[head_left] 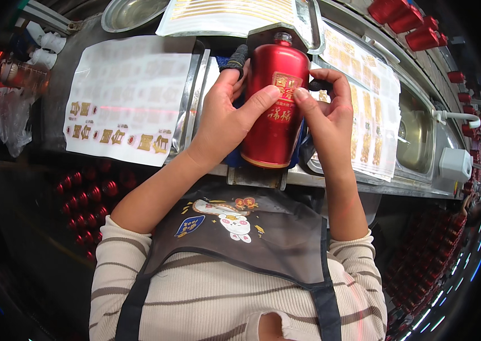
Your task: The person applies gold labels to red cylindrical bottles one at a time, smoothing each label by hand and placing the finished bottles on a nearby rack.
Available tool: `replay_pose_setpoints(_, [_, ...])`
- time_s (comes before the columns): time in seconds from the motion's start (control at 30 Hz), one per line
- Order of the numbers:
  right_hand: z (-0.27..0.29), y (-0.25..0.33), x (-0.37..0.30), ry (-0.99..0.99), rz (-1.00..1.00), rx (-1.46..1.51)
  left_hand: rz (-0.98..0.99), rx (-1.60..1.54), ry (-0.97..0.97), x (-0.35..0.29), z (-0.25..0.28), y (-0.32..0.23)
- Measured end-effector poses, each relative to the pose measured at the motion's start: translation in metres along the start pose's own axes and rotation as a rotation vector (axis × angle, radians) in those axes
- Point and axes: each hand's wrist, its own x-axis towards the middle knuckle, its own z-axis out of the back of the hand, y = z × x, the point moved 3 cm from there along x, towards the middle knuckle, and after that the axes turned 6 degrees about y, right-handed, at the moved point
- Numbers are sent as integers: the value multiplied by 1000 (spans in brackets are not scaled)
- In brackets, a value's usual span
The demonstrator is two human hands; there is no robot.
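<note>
A glossy red bottle (269, 132) with gold lettering and a bare neck lies in front of me, neck pointing away, on a blue cloth in a metal holder. My left hand (226, 108) grips its left side, thumb pressed on the gold decal (287, 82). Against the right side of the bottle is my right hand (331, 105), its thumb on the decal's edge and its fingers curled. A dark finger cover (236, 60) sits on a left finger; another dark cover shows at the right fingers. The bottle's underside is hidden.
To the left lies a white decal sheet (132, 74) with gold pieces along its lower part. More gold decal sheets (365, 113) lie right, beside a sink (414, 139) with a white faucet (456, 116). A metal basin (132, 14) stands far left. Red bottles (87, 204) are below the counter.
</note>
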Motion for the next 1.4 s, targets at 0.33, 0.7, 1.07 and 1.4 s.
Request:
replay_pose_setpoints(0.33, [0, 5, 1, -33, 0, 16, -8, -102, 6, 6, 3, -3])
replay_pose_setpoints(0.7, [0, 0, 9, -21, -25, 53, -13, -16, -33, 12, 3, -1])
replay_pose_setpoints(1.07, [54, -35, 8, -159, -278, 494, -5, 128, 45, -10, 6, -3])
replay_pose_setpoints(1.4, [5, 43, -14, 162, 414, -438, -10, 199, 51, -21, 0, -2])
